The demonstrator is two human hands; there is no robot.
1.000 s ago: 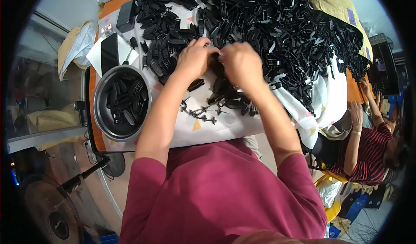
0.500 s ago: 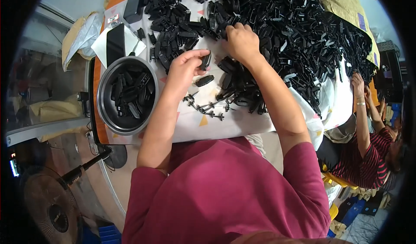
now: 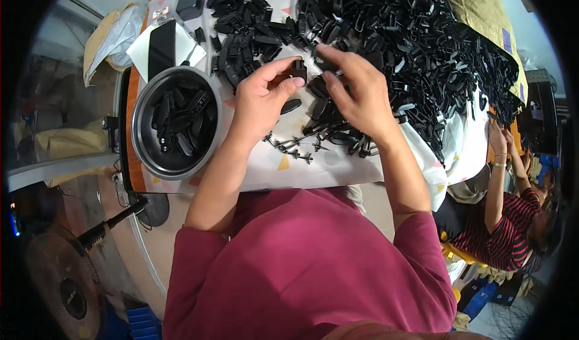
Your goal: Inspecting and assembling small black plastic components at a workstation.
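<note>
My left hand [image 3: 260, 101] is raised over the table, its thumb and fingers pinching a small black plastic part [image 3: 299, 69]. Just to its right is my right hand [image 3: 362, 89], thumb and forefinger curved toward that part. Motion smears its fingertips, and whether something dark lies between them cannot be made out. Beneath my left hand one elongated black piece [image 3: 291, 106] rests on the patterned cloth [image 3: 253, 174]. Several small dark pin-like pieces [image 3: 294, 149] lie nearer me. More black parts [image 3: 341, 136] are heaped below my right hand.
A metal bowl [image 3: 137, 141] of black parts stands at the left, beside a dark phone [image 3: 161, 53] on white paper. A huge pile of black parts [image 3: 416, 44] covers the far and right side. At the right edge another person's arms [image 3: 497, 159] reach into it.
My right hand has drawn back from the pile toward me and slightly right, turning toward my left hand. My left hand has shifted slightly right, still holding its black part.
</note>
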